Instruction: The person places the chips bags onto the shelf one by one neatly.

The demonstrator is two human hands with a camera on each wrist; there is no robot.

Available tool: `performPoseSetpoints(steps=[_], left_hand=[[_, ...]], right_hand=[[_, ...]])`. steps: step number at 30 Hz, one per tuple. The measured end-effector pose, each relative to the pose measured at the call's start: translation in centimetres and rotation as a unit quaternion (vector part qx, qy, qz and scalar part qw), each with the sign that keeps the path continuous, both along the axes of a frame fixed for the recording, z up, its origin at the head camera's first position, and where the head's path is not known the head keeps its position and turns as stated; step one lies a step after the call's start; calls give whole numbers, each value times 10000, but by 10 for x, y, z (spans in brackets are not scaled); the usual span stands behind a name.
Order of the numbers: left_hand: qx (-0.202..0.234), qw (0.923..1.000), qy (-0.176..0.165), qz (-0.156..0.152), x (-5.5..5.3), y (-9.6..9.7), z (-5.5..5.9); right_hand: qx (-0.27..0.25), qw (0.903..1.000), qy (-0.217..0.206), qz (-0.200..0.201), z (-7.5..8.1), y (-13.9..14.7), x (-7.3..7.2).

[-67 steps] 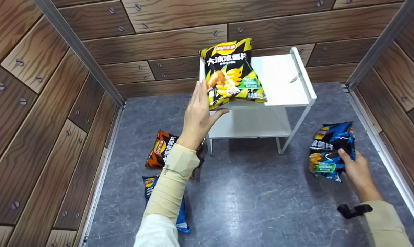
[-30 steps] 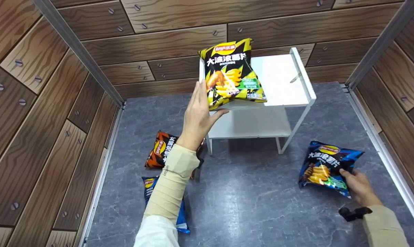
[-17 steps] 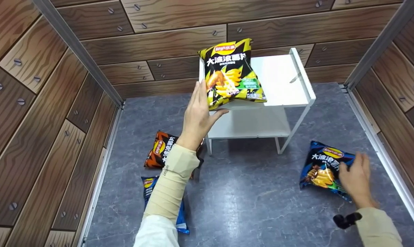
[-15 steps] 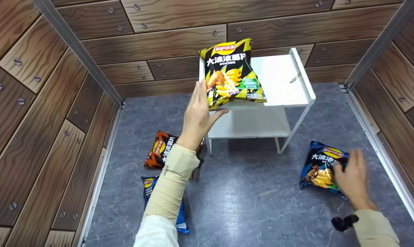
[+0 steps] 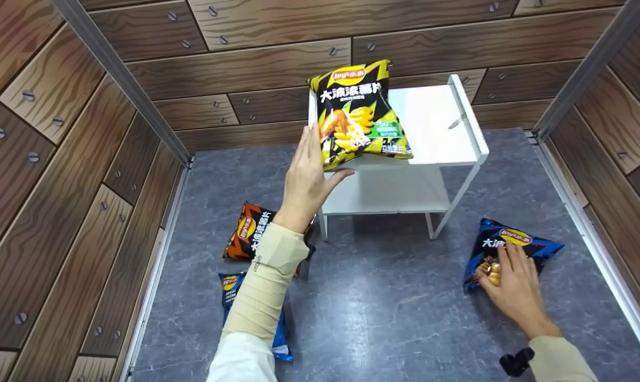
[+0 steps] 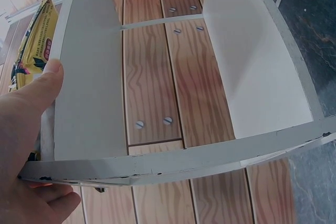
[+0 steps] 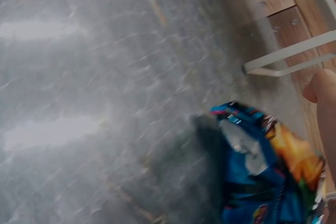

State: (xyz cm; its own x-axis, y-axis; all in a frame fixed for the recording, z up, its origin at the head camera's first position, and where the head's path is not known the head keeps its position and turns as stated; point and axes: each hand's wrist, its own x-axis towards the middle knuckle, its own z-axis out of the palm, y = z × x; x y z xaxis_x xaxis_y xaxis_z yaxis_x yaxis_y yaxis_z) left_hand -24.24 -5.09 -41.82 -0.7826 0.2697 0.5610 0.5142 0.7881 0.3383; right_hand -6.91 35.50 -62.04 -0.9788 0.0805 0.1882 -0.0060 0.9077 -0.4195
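My left hand (image 5: 305, 178) holds the near left corner of a white two-tier side table (image 5: 434, 124). In the left wrist view its thumb lies on one side of the white frame (image 6: 157, 167), with curled fingertips on the other. A yellow-and-black bag of potato chips (image 5: 357, 114) rests on the table's top, beside those fingers. My right hand (image 5: 516, 292) is spread over a blue-and-black chip bag (image 5: 545, 246) on the floor at right, fingers extended and covering part of its front. The right wrist view shows this blue bag (image 7: 252, 177) beside the hand (image 7: 326, 114).
On the floor at left lie an orange chip bag (image 5: 238, 246) and another blue chip bag (image 5: 282, 339), both partly hidden by my left arm. Wood-patterned walls (image 5: 277, 32) enclose the grey marbled floor (image 5: 383, 307). The table's lower shelf (image 5: 394, 191) sits beneath its top.
My right hand gripped the blue chip bag by its right side, lowered it to the floor and turned it, let go, then moved left over its front. The left hand and yellow bag stayed put.
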Motion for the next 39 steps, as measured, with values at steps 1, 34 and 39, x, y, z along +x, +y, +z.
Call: performPoseSetpoints(steps=[1, 34, 39], left_hand=[[0, 10000, 3, -5, 0, 0, 0], [119, 9999, 76, -64, 0, -1, 0], [116, 9999, 25, -37, 0, 0, -1]], right_hand=[[26, 10000, -50, -16, -3, 1, 1], [477, 9980, -379, 194, -44, 15, 12], [630, 9977, 46, 225, -45, 13, 15]])
